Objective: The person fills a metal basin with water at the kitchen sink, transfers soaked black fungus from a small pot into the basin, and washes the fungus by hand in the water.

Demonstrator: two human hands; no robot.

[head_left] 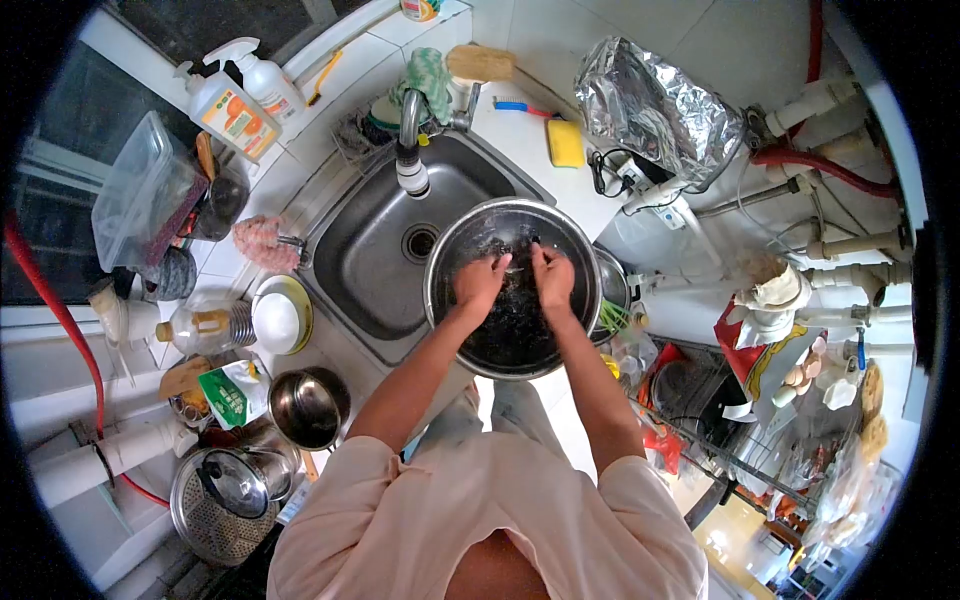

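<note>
A large round metal basin (515,352) with dark contents, perhaps in water, sits over the right front part of the sink (340,250). Inside its rim, my left hand (482,284) is on the left side of the picture and my right hand (552,276) on the right. The fingers of each are pinched together above the dark contents; what they hold is too small to make out. The faucet (411,165) points down into the sink, behind and left of the basin. The drain (419,241) shows beside the basin.
A yellow sponge (566,143) and a blue-and-red brush (522,107) lie behind the basin. Spray bottles (236,117), a white bowl (281,321) and a steel pot (308,408) stand at the left. A foil-covered object (655,110) is at the back right, a wire rack (740,465) at the right.
</note>
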